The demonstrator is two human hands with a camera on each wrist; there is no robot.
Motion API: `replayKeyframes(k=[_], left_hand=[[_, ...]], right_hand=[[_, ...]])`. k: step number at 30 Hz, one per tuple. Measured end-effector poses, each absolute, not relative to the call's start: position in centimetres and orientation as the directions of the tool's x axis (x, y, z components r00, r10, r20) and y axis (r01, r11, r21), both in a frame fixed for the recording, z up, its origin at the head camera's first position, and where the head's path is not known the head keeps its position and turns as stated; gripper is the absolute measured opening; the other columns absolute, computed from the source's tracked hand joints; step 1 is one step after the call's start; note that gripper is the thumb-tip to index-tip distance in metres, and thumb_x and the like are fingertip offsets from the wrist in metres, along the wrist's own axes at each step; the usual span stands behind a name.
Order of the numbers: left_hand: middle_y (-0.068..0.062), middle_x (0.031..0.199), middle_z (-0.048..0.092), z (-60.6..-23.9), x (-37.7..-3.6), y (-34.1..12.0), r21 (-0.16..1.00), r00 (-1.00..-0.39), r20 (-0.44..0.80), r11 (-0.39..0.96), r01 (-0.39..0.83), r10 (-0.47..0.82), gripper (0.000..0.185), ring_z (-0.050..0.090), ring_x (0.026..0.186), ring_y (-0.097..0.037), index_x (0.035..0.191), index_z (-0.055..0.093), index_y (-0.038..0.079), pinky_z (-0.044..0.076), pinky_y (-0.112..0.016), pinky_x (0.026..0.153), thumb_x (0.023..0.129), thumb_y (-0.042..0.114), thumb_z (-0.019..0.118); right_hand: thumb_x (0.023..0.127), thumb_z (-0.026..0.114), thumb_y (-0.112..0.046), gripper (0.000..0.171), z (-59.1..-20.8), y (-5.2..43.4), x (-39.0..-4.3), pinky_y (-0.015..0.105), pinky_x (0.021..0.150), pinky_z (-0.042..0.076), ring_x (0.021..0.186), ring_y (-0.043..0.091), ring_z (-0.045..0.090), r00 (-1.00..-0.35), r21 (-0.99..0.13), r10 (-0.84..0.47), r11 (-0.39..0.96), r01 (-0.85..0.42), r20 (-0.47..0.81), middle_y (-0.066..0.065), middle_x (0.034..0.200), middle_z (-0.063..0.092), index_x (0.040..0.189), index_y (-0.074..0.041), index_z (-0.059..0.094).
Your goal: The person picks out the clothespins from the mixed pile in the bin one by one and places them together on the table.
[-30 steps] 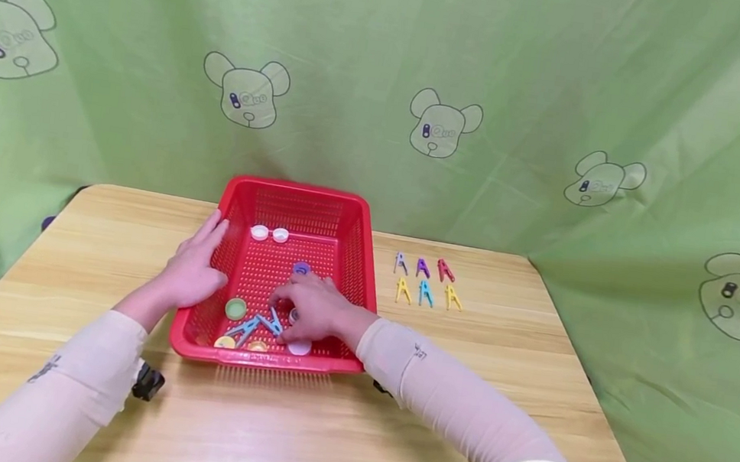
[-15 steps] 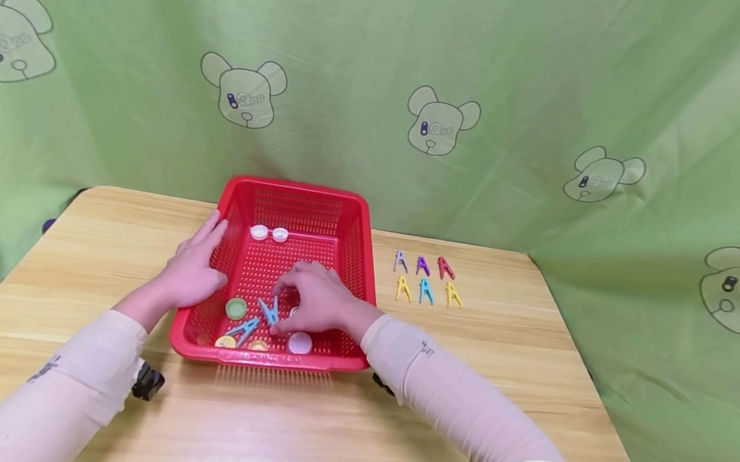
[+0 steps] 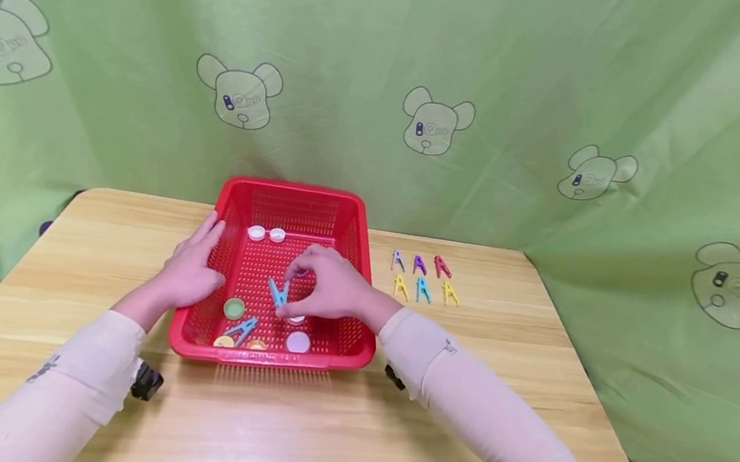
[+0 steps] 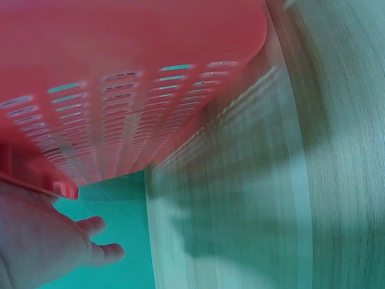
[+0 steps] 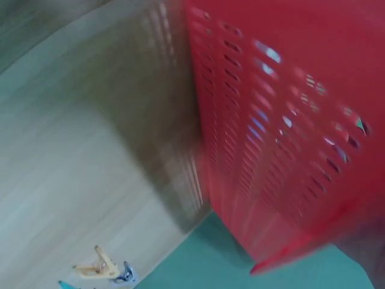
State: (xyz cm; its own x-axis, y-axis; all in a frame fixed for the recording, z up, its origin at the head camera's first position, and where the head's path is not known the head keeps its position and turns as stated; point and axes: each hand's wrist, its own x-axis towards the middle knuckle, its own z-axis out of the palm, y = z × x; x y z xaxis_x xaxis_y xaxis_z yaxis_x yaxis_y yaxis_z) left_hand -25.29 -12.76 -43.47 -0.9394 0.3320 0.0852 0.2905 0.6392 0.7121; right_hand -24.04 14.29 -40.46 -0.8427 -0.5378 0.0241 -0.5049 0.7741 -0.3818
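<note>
A red perforated basket (image 3: 267,359) stands on the table. Over its left rim lies my left hand (image 3: 189,276), fingers stretched and thumb pointing inward; the left wrist view shows this hand (image 4: 45,235) beside the basket's outer wall (image 4: 132,114). Inside the basket, my right hand (image 3: 337,289) pinches a light blue clothespin (image 3: 277,293) between thumb and fingers. Another blue clothespin (image 3: 242,329) lies near the front wall. Around it are a green bottle cap (image 3: 234,308), a yellow cap (image 3: 224,341), an orange cap (image 3: 256,345) and a lilac cap (image 3: 298,342).
Right of the basket lie two rows of clothespins, including a red one (image 3: 442,267), a purple one (image 3: 420,265) and a blue one (image 3: 423,290). Two white caps (image 3: 277,235) sit deep in the basket. A green curtain (image 3: 353,29) hangs behind the wooden table (image 3: 289,437).
My right hand has moved away from me and up a little with the blue clothespin, showing more of the lilac cap. The left hand has stayed on the rim.
</note>
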Motion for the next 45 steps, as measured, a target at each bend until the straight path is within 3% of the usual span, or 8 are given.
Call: replayKeyframes(k=[6, 12, 21, 28, 34, 41, 45], left_hand=[[-0.006, 0.167, -0.011, -43.5, -25.2, -12.8, 0.712, -0.939, 0.085, 0.639, 0.291, 0.334, 0.096, 0.006, 0.143, -0.055, 0.16, 0.009, 0.002, 0.016, -0.076, 0.104, 0.079, 0.002, 0.061], [-0.006, 0.166, -0.011, -43.5, -25.2, -12.7, 0.714, -0.938, 0.085, 0.636, 0.293, 0.337, 0.097, 0.005, 0.143, -0.055, 0.16, 0.009, 0.003, 0.015, -0.077, 0.104, 0.079, 0.001, 0.061], [-0.006, 0.166, -0.012, -43.2, -25.1, -12.7, 0.715, -0.937, 0.088, 0.633, 0.296, 0.338, 0.097, 0.004, 0.143, -0.055, 0.16, 0.008, 0.003, 0.015, -0.077, 0.104, 0.079, 0.001, 0.061], [-0.005, 0.166, -0.012, -43.4, -25.1, -12.7, 0.716, -0.937, 0.088, 0.632, 0.296, 0.338, 0.096, 0.003, 0.143, -0.054, 0.16, 0.008, 0.003, 0.014, -0.077, 0.104, 0.079, 0.001, 0.061], [-0.005, 0.166, -0.012, -43.5, -25.1, -12.7, 0.715, -0.937, 0.084, 0.635, 0.293, 0.339, 0.096, 0.003, 0.143, -0.054, 0.16, 0.009, 0.003, 0.014, -0.077, 0.104, 0.08, 0.002, 0.061], [-0.003, 0.166, -0.014, -43.5, -25.1, -12.7, 0.717, -0.936, 0.081, 0.633, 0.294, 0.342, 0.097, 0.003, 0.143, -0.055, 0.16, 0.007, 0.003, 0.012, -0.078, 0.103, 0.079, 0.002, 0.061], [-0.003, 0.166, -0.014, -43.5, -25.2, -12.7, 0.715, -0.936, 0.079, 0.634, 0.293, 0.344, 0.097, 0.003, 0.143, -0.055, 0.16, 0.007, 0.004, 0.014, -0.078, 0.103, 0.079, 0.002, 0.061]], right_hand=[[0.072, 0.082, -0.058, 0.054, -39.2, 16.0, -23.6, 0.034, 0.092, 0.047, 0.112, 0.018, 0.051, -0.851, -0.449, -0.52, 0.743, -0.496, 0.078, -0.007, 0.112, 0.055, 0.109, -0.022, 0.068], [0.07, 0.085, -0.056, 0.051, -38.8, 18.6, -22.8, 0.033, 0.086, 0.049, 0.104, 0.012, 0.052, -0.882, -0.492, -0.456, 0.745, -0.451, 0.117, -0.006, 0.108, 0.056, 0.105, -0.024, 0.066], [0.071, 0.085, -0.05, 0.049, -38.6, 22.2, -21.9, 0.041, 0.085, 0.05, 0.1, 0.017, 0.052, -0.896, -0.548, -0.412, 0.717, -0.431, 0.165, -0.001, 0.102, 0.058, 0.101, -0.016, 0.067], [0.073, 0.085, -0.047, 0.042, -39.0, 24.0, -21.2, 0.04, 0.085, 0.046, 0.102, 0.029, 0.053, -0.896, -0.551, -0.405, 0.712, -0.435, 0.185, 0.001, 0.102, 0.059, 0.099, -0.02, 0.065], [0.074, 0.086, -0.043, 0.041, -39.6, 25.7, -20.7, 0.044, 0.093, 0.044, 0.098, 0.025, 0.053, -0.898, -0.554, -0.386, 0.71, -0.435, 0.211, 0.004, 0.1, 0.063, 0.099, -0.018, 0.066], [0.075, 0.086, -0.04, 0.04, -40.6, 27.7, -19.9, 0.039, 0.086, 0.046, 0.096, 0.018, 0.052, -0.917, -0.578, -0.343, 0.714, -0.396, 0.204, -0.004, 0.098, 0.059, 0.1, -0.017, 0.063], [0.077, 0.085, -0.039, 0.041, -41.2, 28.9, -19.4, 0.042, 0.089, 0.046, 0.098, 0.021, 0.054, -0.928, -0.589, -0.326, 0.72, -0.367, 0.179, 0.0, 0.101, 0.061, 0.102, -0.014, 0.064]])
